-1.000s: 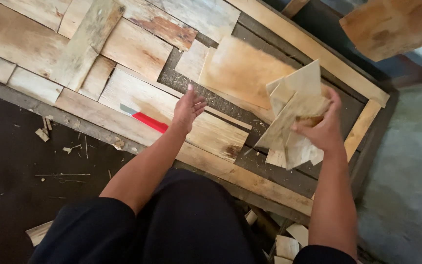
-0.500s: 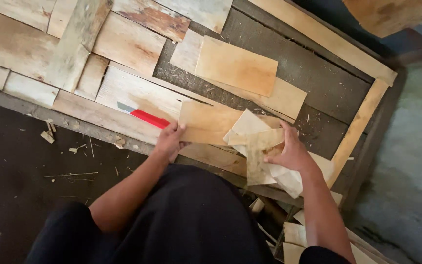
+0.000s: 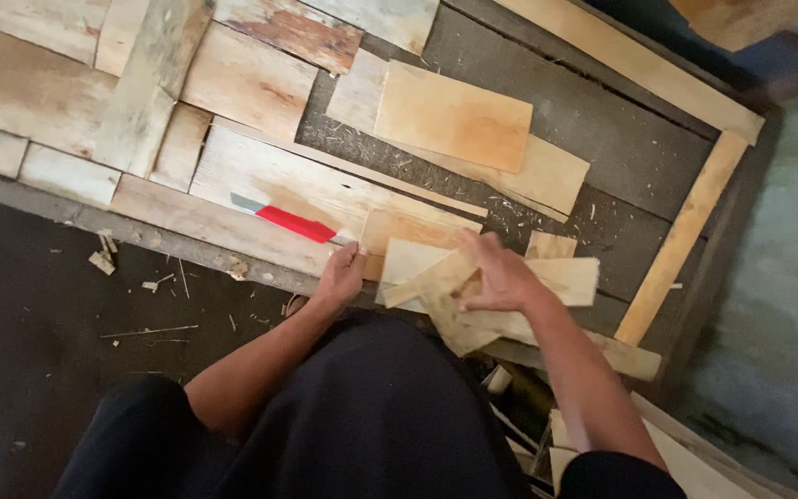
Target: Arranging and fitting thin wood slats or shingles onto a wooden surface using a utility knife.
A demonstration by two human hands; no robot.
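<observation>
My right hand [image 3: 494, 274] rests on a loose pile of thin pale wood veneer pieces [image 3: 565, 277] lying on the near edge of a dark board [image 3: 602, 139]. My left hand [image 3: 341, 275] presses down at the near edge, beside a tan veneer sheet [image 3: 413, 226] and just below a red-handled blade [image 3: 293, 223]. The fingers of both hands are bent over the wood. A larger tan veneer rectangle [image 3: 454, 118] lies farther back on the dark board.
Rough wooden planks [image 3: 242, 83] cover the left of the board in a patchwork. Pale wooden strips [image 3: 681, 240] frame the right side. Wood chips [image 3: 103, 261] litter the dark floor at left. More veneer offcuts [image 3: 685, 467] lie by my right knee.
My right hand brought the bundle of veneer pieces down from the air onto the board's near edge. My left hand moved back toward me to the board's edge.
</observation>
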